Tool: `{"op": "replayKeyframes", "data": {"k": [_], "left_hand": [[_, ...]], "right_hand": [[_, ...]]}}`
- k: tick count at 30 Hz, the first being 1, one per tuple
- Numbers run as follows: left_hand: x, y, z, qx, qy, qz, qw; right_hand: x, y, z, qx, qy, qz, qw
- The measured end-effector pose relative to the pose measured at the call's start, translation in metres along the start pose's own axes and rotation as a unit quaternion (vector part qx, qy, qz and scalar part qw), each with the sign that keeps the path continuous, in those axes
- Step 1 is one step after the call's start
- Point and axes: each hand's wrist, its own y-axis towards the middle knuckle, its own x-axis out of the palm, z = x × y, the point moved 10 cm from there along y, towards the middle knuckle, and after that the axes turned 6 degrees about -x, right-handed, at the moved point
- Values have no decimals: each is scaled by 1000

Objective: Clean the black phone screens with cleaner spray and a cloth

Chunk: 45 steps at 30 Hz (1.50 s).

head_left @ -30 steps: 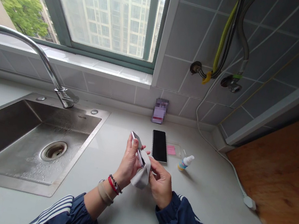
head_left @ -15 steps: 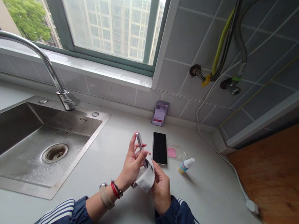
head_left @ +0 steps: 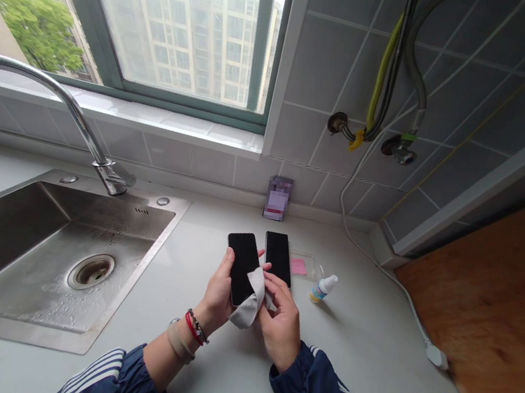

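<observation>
My left hand [head_left: 220, 287] is wrapped round a smartphone [head_left: 241, 264], its black screen facing up toward me. In my right hand [head_left: 281, 322] is a light grey cloth [head_left: 251, 303], pinched between the fingers and lying over the phone's lower right edge. A second black phone [head_left: 278, 257] lies flat on the counter just beyond my right fingers. To its right rest a clear case [head_left: 312, 266] with a pink slip [head_left: 298, 266] in it or under it, and a small white-capped spray bottle [head_left: 323, 289] standing upright.
A steel sink [head_left: 99, 330] with a curved tap [head_left: 85, 131] takes up the left. A small card-like item with a blurred face [head_left: 277, 199] leans against the back wall. On the right, a white cable [head_left: 382, 266] runs down to a plug [head_left: 437, 356] beside a wooden panel [head_left: 485, 317].
My left hand has turned the phone from edge-on to screen up. The cloth in my right hand now lies over the phone's lower right edge. The view has shifted slightly.
</observation>
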Motion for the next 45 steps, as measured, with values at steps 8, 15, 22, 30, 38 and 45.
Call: {"op": "replayKeyframes", "data": {"k": [8,15,22,30,38,45], "left_hand": [[15,-2,0,-17,4,-84,996],[17,-3,-11,8,71,-83,994],[24,-9,-28,34,282,-134,949],[44,-24,-43,22,362,-221,905],[54,-31,-21,162,468,-230,837],[63,-37,-17,182,488,-234,821]], "right_hand": [[-6,-1,33,105,84,48,990],[-19,4,44,119,81,78,987],[-37,12,33,84,62,93,990],[-58,16,18,37,39,134,989],[-42,16,31,64,89,99,989],[-40,14,25,82,90,97,988]]}}
